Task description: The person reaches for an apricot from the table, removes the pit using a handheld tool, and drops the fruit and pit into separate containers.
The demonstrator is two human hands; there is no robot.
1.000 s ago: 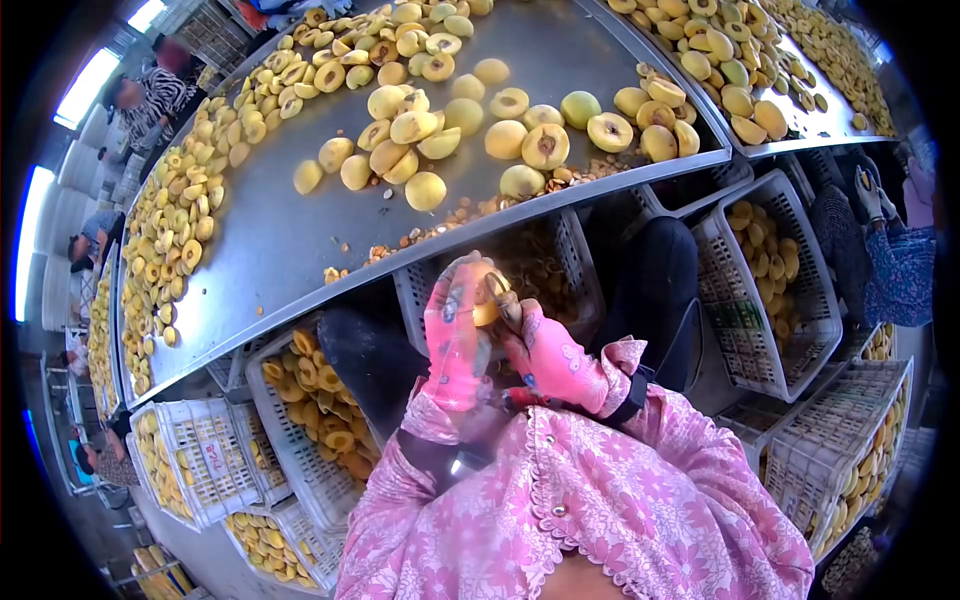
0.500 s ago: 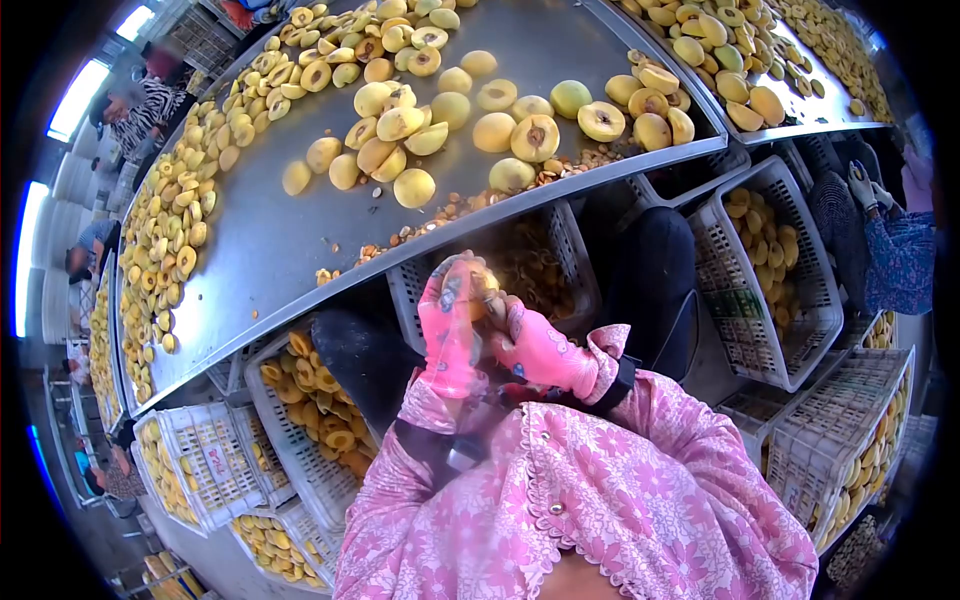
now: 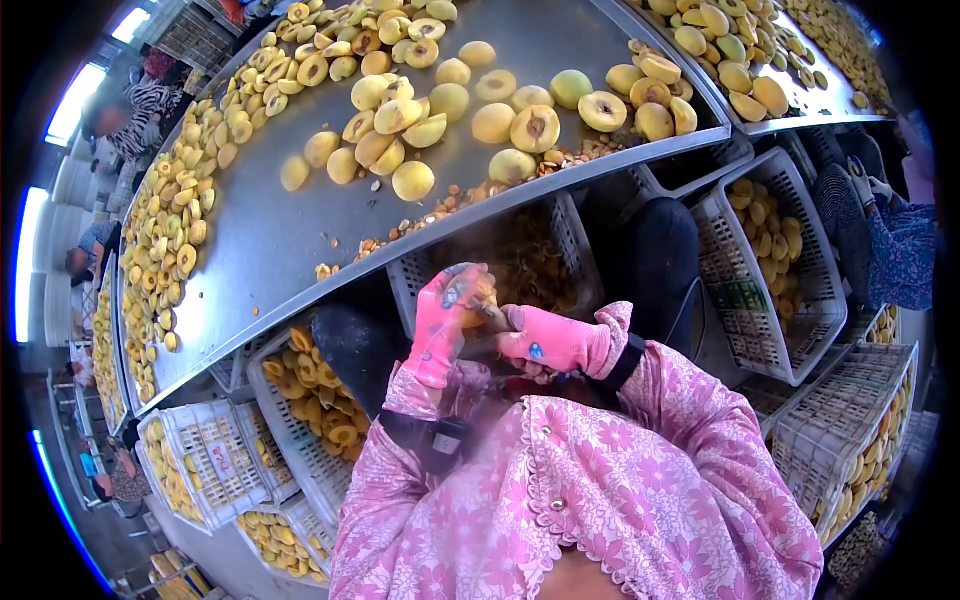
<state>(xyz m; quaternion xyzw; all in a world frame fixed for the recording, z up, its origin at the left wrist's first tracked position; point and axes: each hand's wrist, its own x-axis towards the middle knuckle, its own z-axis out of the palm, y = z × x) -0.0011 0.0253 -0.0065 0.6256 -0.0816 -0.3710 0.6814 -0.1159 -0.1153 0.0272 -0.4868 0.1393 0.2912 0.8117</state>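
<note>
The left hand grasps a yellow peach half in its gloved fingers, held below the edge of the steel bench and above a white crate. The right hand is clenched, touching the fruit; what it grips cannot be told. Halved peaches lie on the bench.

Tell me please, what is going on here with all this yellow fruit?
A person in pink gloves holds a yellow fruit in the left hand, above a white crate. The right hand, fingers closed, presses against the fruit; what it grips is hidden. In front, a steel table carries many whole and halved fruits, with pits along its near edge. More crates below hold fruit halves. Other people are around the table.
</note>
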